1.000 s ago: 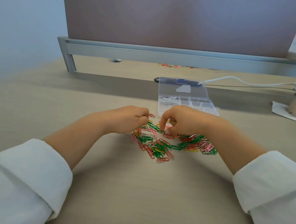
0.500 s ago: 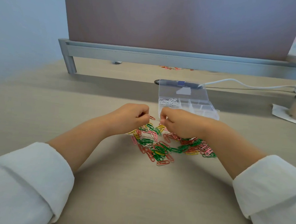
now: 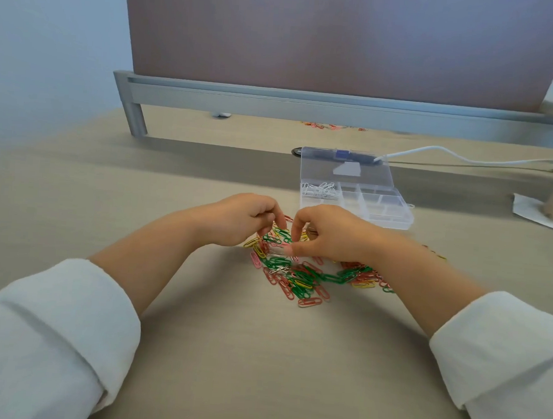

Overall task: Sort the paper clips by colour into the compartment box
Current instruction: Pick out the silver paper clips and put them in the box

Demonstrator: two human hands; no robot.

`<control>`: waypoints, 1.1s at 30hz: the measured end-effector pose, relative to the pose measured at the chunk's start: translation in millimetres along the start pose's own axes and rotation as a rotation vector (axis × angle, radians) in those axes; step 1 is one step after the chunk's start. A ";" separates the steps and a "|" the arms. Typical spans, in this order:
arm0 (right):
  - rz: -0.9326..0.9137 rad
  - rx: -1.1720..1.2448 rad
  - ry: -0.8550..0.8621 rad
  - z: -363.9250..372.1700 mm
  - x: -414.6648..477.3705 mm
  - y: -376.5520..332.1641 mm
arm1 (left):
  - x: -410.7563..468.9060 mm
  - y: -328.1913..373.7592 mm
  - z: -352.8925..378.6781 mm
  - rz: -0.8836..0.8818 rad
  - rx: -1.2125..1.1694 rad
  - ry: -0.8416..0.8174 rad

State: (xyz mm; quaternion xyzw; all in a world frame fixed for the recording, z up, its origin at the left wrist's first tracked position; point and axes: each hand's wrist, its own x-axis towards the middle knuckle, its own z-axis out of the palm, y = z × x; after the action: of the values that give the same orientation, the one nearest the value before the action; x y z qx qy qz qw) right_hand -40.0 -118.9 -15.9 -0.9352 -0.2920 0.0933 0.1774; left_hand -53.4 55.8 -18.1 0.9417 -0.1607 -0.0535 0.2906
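- mixed pile of paper clips (image 3: pixel 300 275) (green, pink, red, yellow, a few white) sits loose on the table (image 3: pixel 227 352), right in front of the person, between both forearms
- left hand (image 3: pixel 242 220) is down on the far-left edge of the pile with fingers curled in. honestly can't tell if it's got a clip in there or not
- right hand (image 3: pixel 328 235) is just beside it, almost touching. thumb and forefinger curve down onto the pile like a pincer, but whether they've actually nipped a clip, can't tell either
- compartment box (image 3: pixel 397 221) is clear plastic and sits just past the right hand, with its lid (image 3: pixel 345 168) flipped open towards the back
- white clips (image 3: pixel 320 190) are bunched in the box's far-left compartment. the other compartments are hard to read through the clear plastic
- a couple of stray clips (image 3: pixel 437 253) lie off to the right of the pile
- white cable (image 3: pixel 466 157) runs along the table behind the box
- both sleeves are white and rolled back
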 end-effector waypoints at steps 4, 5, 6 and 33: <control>-0.011 -0.024 -0.018 -2.1 -0.8 2.2 | -1.3 3.2 1.3 0.017 0.008 0.016; -0.007 -0.018 -0.019 -3.2 -1.2 2.7 | -1.3 4.6 1.8 0.015 0.037 0.023; -0.004 -0.013 -0.022 -4.0 -1.5 3.2 | -1.3 6.1 2.6 0.012 0.077 0.021; -0.039 -0.077 0.022 -3.9 -0.3 3.2 | -2.5 14.5 4.9 -0.061 0.241 -0.056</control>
State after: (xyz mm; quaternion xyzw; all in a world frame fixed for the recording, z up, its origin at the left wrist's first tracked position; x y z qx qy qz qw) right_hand -37.5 -122.6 -13.6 -0.9364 -0.3116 0.0680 0.1464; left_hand -60.7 42.8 -13.9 0.9724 -0.1451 -0.0691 0.1689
